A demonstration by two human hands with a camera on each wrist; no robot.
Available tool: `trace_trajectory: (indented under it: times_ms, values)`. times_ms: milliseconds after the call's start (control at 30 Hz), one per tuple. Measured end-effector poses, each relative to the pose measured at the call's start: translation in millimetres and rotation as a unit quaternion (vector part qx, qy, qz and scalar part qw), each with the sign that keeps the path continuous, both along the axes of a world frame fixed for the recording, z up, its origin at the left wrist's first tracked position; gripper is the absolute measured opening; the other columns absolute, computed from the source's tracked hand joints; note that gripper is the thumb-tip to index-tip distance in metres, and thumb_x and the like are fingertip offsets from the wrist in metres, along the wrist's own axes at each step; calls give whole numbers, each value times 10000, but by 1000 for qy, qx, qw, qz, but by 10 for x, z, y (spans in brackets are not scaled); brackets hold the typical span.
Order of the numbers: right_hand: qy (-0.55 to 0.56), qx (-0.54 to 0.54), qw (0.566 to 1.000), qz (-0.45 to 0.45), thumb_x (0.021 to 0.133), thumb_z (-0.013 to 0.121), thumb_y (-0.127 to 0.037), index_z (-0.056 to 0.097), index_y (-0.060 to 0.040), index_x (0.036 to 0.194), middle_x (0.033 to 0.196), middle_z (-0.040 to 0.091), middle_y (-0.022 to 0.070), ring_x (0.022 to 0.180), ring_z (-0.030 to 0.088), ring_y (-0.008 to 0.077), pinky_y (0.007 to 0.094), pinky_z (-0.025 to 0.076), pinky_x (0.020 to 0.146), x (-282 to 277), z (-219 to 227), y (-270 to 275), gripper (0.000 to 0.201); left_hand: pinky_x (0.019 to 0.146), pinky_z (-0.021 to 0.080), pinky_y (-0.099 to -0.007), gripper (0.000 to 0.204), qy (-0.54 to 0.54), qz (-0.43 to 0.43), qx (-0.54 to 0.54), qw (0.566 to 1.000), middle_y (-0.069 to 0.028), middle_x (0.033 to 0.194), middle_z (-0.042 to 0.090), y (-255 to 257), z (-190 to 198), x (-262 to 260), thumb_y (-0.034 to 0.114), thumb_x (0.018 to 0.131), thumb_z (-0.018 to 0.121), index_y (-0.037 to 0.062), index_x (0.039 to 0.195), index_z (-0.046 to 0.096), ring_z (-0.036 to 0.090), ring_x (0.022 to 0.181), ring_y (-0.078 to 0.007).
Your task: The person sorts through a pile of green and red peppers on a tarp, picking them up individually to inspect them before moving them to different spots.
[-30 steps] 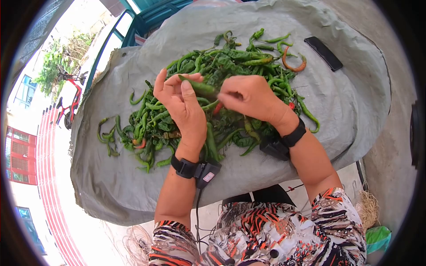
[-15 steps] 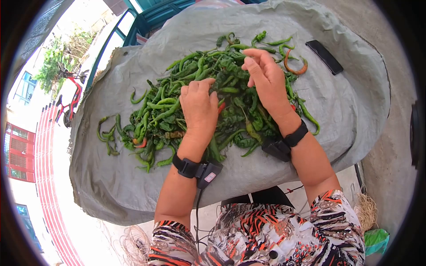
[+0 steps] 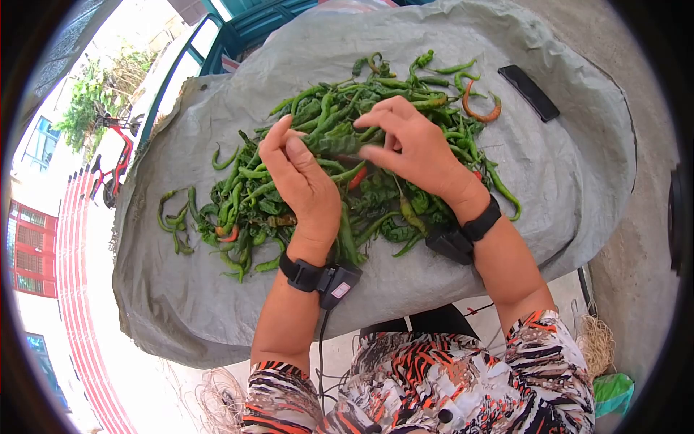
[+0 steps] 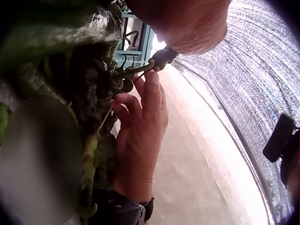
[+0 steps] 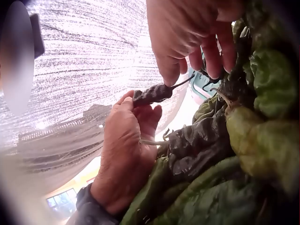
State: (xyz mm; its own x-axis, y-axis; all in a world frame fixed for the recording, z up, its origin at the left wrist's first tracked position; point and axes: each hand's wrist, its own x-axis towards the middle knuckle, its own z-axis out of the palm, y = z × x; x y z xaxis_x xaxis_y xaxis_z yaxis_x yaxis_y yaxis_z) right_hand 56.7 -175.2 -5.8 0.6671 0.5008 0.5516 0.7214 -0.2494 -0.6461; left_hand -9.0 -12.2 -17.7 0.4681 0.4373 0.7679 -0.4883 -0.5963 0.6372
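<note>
My left hand (image 3: 303,181) is raised over the heap of green peppers (image 3: 253,177) and pinches one wrinkled, dark-looking pepper (image 5: 154,95) between thumb and fingers. That pepper's thin stem (image 5: 183,83) points toward my right hand (image 3: 416,145), whose fingers are bent but apart, with a gap between thumb and forefinger. In the left wrist view, the right fingertips (image 4: 152,78) are right at the stem. Below the hands lie more peppers and limp leaves, with a red pepper (image 3: 358,176) among them.
A grey tarp (image 3: 578,166) lies beneath the heap. The black phone (image 3: 529,92) rests at the back right, near a curved orange-red pepper (image 3: 481,112). A few peppers (image 3: 176,220) lie apart at the left. Behind the tarp is a teal metal frame (image 3: 267,25).
A second ago the left hand held a pepper with the right at its end. Then the left hand reached down into the heap; now it is raised with a pepper, and the right has come closer.
</note>
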Motion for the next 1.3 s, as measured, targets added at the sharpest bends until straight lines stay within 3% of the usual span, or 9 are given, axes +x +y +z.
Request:
trace_trajectory:
  times_ms: [133, 267, 333, 500, 667, 800, 900, 1100, 1300]
  values:
    - [-68, -43, 996, 38, 859, 717, -262, 693, -91, 1008, 920, 646, 65, 723, 651, 242, 342, 525, 662, 17, -33, -2, 228, 815, 427, -249, 276, 7, 19, 47, 999, -37, 1038, 509, 63, -13, 16, 156, 1087, 380, 26, 1305, 490, 479, 896, -99]
    - [-70, -34, 996, 38, 908, 657, -265, 696, -65, 935, 852, 670, 98, 754, 638, 305, 362, 517, 668, 12, -26, 0, 206, 772, 458, -275, 265, 48, -40, -97, 993, -43, 1043, 517, 3, -2, 14, 149, 1076, 398, 27, 1282, 508, 519, 877, -117]
    - [-35, 17, 999, -14, 933, 643, -287, 688, -54, 1018, 865, 681, 87, 707, 641, 263, 350, 512, 638, 44, -70, -7, 252, 750, 472, -285, 230, 50, -7, -59, 997, -52, 1036, 534, 50, -73, 78, 100, 1049, 434, 26, 1235, 546, 539, 869, -126]
    - [131, 197, 968, -80, 997, 587, -360, 503, -21, 1377, 885, 660, 52, 610, 585, 82, 268, 489, 548, 69, 3, -40, 516, 797, 463, -391, 259, 167, 30, 234, 957, -91, 965, 605, 86, -94, 87, 19, 802, 586, 57, 1051, 648, 549, 879, -265]
    - [100, 239, 960, -108, 992, 595, -285, 533, -26, 1328, 957, 639, 47, 608, 580, 89, 257, 502, 566, 106, -50, -14, 429, 811, 417, -406, 313, 254, 22, 342, 905, -55, 913, 635, -44, -3, -4, 112, 720, 691, 116, 1031, 660, 540, 924, -279]
    - [112, 197, 969, -97, 975, 607, -208, 587, -38, 1251, 932, 631, 30, 596, 554, 77, 252, 488, 560, 61, -10, -11, 324, 816, 400, -395, 369, 324, 0, 315, 892, -34, 916, 622, -36, 14, -6, 103, 684, 723, 129, 1046, 653, 549, 925, -259]
    - [106, 182, 973, -91, 964, 606, -161, 626, -45, 1196, 892, 629, 22, 585, 530, 67, 247, 468, 552, 53, -6, -15, 260, 764, 424, -369, 361, 290, 6, 345, 893, -49, 898, 612, 3, -49, 16, 79, 739, 720, 125, 1088, 642, 559, 860, -238]
    - [49, 163, 983, -65, 930, 645, -148, 648, -57, 1160, 850, 636, 20, 566, 511, 68, 238, 443, 544, 62, -9, -49, 247, 615, 455, -244, 212, 107, -27, 9, 994, -43, 955, 630, 8, -65, 59, 178, 1012, 585, 53, 1183, 577, 543, 700, -105]
    - [30, 27, 999, 21, 865, 721, -238, 694, -96, 1073, 825, 675, 26, 588, 585, 128, 272, 472, 560, -26, 41, -12, 253, 613, 480, -235, 262, 83, -189, -156, 966, -87, 1027, 634, 4, 39, 8, 213, 1067, 466, 27, 1252, 485, 550, 708, -86]
